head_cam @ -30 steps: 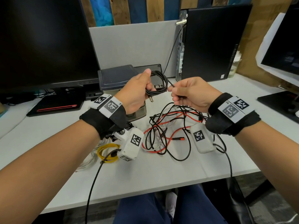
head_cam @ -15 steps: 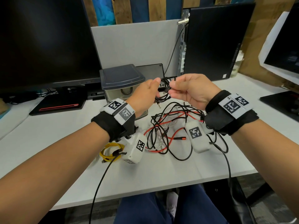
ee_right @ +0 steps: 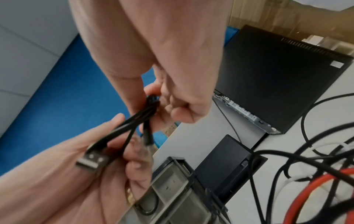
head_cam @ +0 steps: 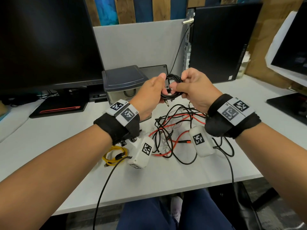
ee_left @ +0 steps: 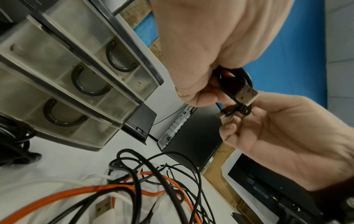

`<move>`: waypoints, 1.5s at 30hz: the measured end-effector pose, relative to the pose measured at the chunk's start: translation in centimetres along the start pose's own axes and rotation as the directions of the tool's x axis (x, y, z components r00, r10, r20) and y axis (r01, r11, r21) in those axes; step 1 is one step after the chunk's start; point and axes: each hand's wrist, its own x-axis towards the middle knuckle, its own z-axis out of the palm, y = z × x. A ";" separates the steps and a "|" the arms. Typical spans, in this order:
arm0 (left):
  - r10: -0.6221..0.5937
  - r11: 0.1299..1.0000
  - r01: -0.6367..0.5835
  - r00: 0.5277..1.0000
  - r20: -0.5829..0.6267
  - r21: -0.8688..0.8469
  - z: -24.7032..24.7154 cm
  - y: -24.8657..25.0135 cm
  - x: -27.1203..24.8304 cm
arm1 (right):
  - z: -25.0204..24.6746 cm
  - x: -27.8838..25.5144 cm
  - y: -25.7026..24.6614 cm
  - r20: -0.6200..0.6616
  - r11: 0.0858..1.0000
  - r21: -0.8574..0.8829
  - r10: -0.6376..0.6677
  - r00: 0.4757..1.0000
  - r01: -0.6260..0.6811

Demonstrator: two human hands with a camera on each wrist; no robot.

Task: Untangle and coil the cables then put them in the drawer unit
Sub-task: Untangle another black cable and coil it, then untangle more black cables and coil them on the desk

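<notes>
A small coil of black cable [head_cam: 172,87] is held up above the worktop [head_cam: 166,176], gripped on one side by the left hand [head_cam: 149,97] and pinched on the other by the right hand [head_cam: 196,92]. The loops are kept gathered by the curled left fingers [ee_left: 193,94], so that the coil cannot spring apart, while the USB plug [ee_left: 247,97] is left sticking out beside them. A free end appears to be worked round the bundle by the right fingertips [ee_right: 178,106], probably to bind it; the exact wrap is hidden by the hands. The coil is held clear of the tangle, likely to avoid snagging.

Below the hands, the tangled cables [head_cam: 179,130], black, red and white, lie on the worktop, not yet sorted. A yellow cable [head_cam: 114,155], already coiled, lies to the left of them. The drawer unit [head_cam: 123,85] stands just behind the left hand, all three drawers shut, well placed for the coil once it is bound.
</notes>
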 end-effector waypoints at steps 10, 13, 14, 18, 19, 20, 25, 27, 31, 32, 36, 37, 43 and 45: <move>-0.091 0.996 0.090 0.996 -0.009 -0.023 -1.0 0.0 0.4 | 0.2 -0.4 0.5 -0.014 0.999 -0.002 0.038 0.999 -0.038; -0.139 0.983 0.138 0.990 -0.004 0.125 -2.3 -0.8 0.0 | 0.7 -0.9 1.1 0.008 0.988 -0.101 0.116 0.993 -0.115; -0.154 0.969 0.153 0.988 -0.009 0.195 -3.0 -1.3 -0.1 | 0.8 -1.0 1.5 0.035 0.976 -0.162 0.153 0.988 -0.146; -0.262 0.903 0.264 0.964 -0.051 0.340 -5.2 -2.9 -1.1 | 1.8 -1.9 2.9 0.202 0.806 -0.582 0.268 0.942 -0.104; -0.299 0.886 0.300 0.952 -0.060 0.353 -5.6 -3.1 -1.3 | 2.2 -2.2 3.2 0.235 0.745 -0.665 0.287 0.929 -0.061; -0.335 0.868 0.335 0.940 -0.066 0.366 -5.9 -3.2 -1.6 | 2.7 -2.4 3.4 0.253 0.686 -0.727 0.301 0.920 -0.024; -0.509 0.766 0.451 0.861 0.004 0.458 -6.2 -3.7 -3.1 | 4.6 -3.0 4.5 0.306 0.543 -0.837 0.346 0.887 0.077; -0.560 0.729 0.462 0.827 0.051 0.505 -6.1 -3.8 -3.7 | 4.6 -2.6 4.8 0.301 0.517 -0.850 0.320 0.898 0.101; -0.645 0.645 0.421 0.747 0.160 0.637 -6.0 -4.3 -4.2 | 3.4 -1.1 3.8 0.108 0.647 -0.761 0.205 0.973 -0.052; -0.656 0.623 0.407 0.737 0.162 0.668 -6.0 -4.4 -4.3 | 3.0 -0.9 3.4 0.048 0.701 -0.706 0.182 0.982 -0.095; -0.681 0.489 0.312 0.720 0.133 0.814 -6.1 -4.2 -4.3 | 1.5 0.0 1.9 -0.075 0.865 -0.489 0.087 0.993 -0.112; -0.685 0.456 0.288 0.718 0.125 0.842 -6.2 -4.1 -4.2 | 1.3 0.2 1.6 -0.086 0.881 -0.464 0.055 0.995 -0.089; -0.478 0.549 0.194 0.871 0.115 0.813 -6.1 -2.7 -2.9 | 0.5 0.6 0.1 -0.047 0.948 -0.298 0.104 0.993 -0.113; -0.235 0.667 0.115 0.970 0.062 0.737 -5.9 -2.3 -2.0 | 0.4 0.4 -0.2 0.032 0.942 -0.318 0.128 0.991 -0.111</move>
